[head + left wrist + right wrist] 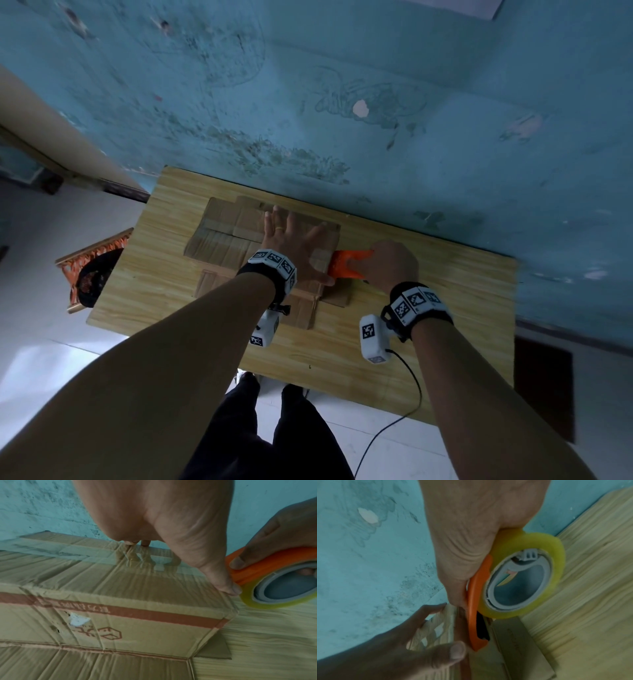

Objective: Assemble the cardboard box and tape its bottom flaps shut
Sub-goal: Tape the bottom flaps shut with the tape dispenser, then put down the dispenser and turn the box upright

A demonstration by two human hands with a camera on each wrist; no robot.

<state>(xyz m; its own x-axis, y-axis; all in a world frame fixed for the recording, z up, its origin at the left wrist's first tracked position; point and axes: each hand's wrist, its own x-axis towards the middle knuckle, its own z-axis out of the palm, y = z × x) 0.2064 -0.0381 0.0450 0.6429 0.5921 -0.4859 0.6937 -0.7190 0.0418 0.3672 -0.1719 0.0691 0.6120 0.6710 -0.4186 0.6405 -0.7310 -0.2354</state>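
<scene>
A worn cardboard box (236, 236) stands on the wooden table (428, 308) with its taped bottom flaps up. My left hand (291, 240) lies flat on the flaps, fingers spread and straight, thumb at the box's right edge (228, 588). My right hand (390, 263) grips an orange tape dispenser (346, 267) just off that right edge. The yellowish tape roll (539, 574) sits in the dispenser (476, 608). Clear tape (137, 563) shines across the flaps. The box side (120, 626) bears red print.
A blue stained wall (342, 102) runs along the table's far edge. A woven stool (92, 270) stands left of the table. A cable (407, 394) trails from my right wrist over the near table edge. Loose box flaps (216, 650) lie on the wood.
</scene>
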